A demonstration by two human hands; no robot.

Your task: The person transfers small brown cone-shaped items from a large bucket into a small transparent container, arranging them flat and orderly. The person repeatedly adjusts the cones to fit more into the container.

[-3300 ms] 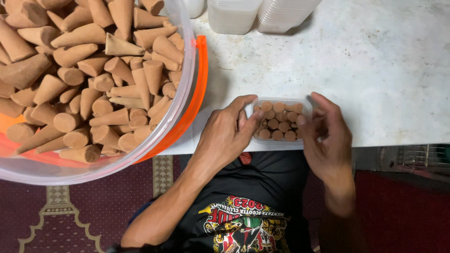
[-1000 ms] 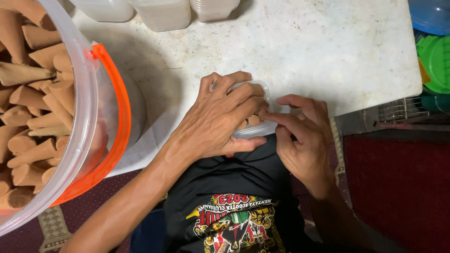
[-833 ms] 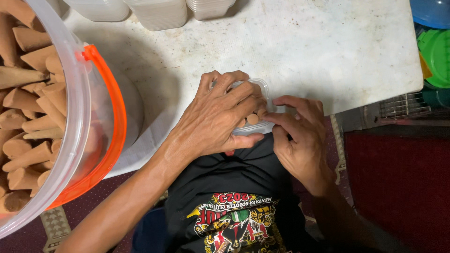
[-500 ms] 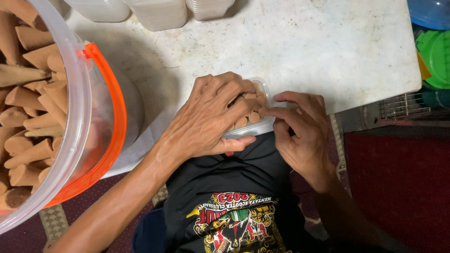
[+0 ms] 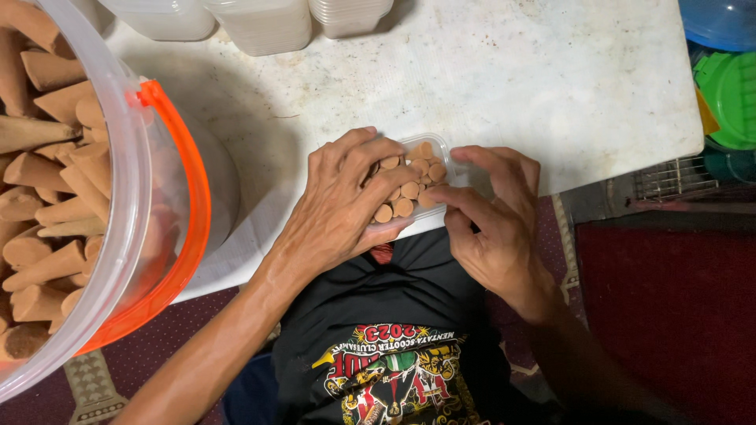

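Both our hands grip a small clear plastic tray (image 5: pixel 431 151) packed with upright brown cones (image 5: pixel 405 189) at the white table's (image 5: pixel 551 86) near edge, left hand (image 5: pixel 342 197) fingers curled over it, right hand (image 5: pixel 492 208) pinching its side.

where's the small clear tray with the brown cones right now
In the head view, the small clear tray sits at the white table's near edge, centre frame, between the left hand and right hand.

Both forearms are bare to beyond the frame's edge, with no sleeves, watch or rings visible on the left hand (image 5: pixel 339 201) or the right hand (image 5: pixel 492 224). The torso wears a black cotton T-shirt (image 5: pixel 394 330) printed with a colourful graphic in yellow, red, green and white across the chest.
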